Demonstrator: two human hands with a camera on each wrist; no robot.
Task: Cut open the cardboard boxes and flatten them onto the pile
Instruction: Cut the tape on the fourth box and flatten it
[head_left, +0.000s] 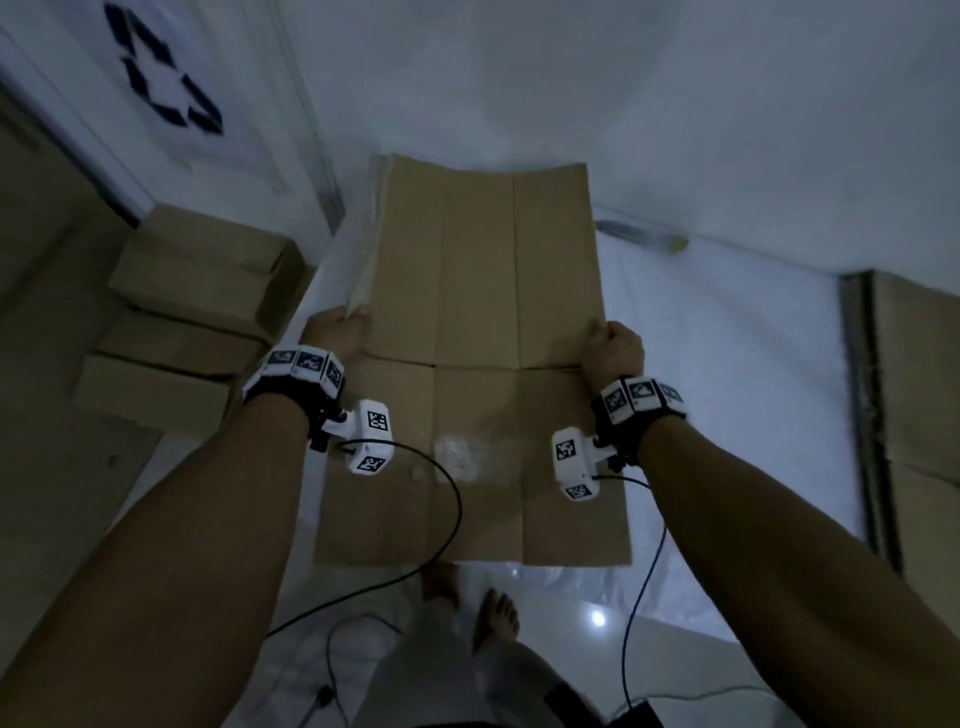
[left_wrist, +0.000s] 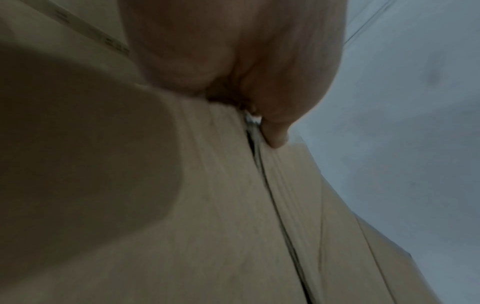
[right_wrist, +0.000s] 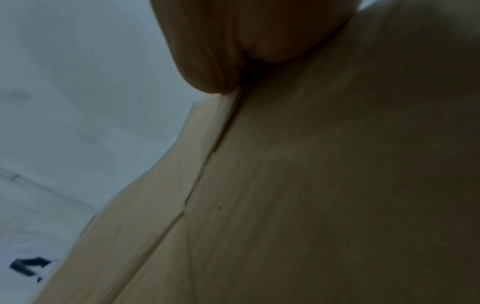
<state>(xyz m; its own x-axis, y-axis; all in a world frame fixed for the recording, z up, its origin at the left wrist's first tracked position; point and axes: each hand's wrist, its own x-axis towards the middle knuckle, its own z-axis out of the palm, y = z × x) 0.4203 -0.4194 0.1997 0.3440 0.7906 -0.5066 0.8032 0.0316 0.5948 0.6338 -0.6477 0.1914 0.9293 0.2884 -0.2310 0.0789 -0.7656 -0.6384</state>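
Note:
A flattened brown cardboard box (head_left: 483, 291) hangs in front of me, its flaps spread and its lower part (head_left: 467, 509) drooping toward my feet. My left hand (head_left: 340, 327) grips its left edge and my right hand (head_left: 613, 345) grips its right edge, both at mid height. In the left wrist view my thumb (left_wrist: 275, 131) presses on the cardboard (left_wrist: 207, 205) beside a slit between panels. The right wrist view shows my right hand (right_wrist: 221, 51) pinching the cardboard (right_wrist: 311, 185) at its edge. A pile of flat cardboard (head_left: 914, 395) lies on the floor at the far right.
Stacked unopened cardboard boxes (head_left: 202, 270) stand at the left beside a white wall with a recycling sign (head_left: 161, 78). A thin tool (head_left: 641, 236) lies on the white floor (head_left: 727, 364) behind the sheet. Cables (head_left: 447, 519) trail from my wrists; my bare feet (head_left: 493, 613) are below.

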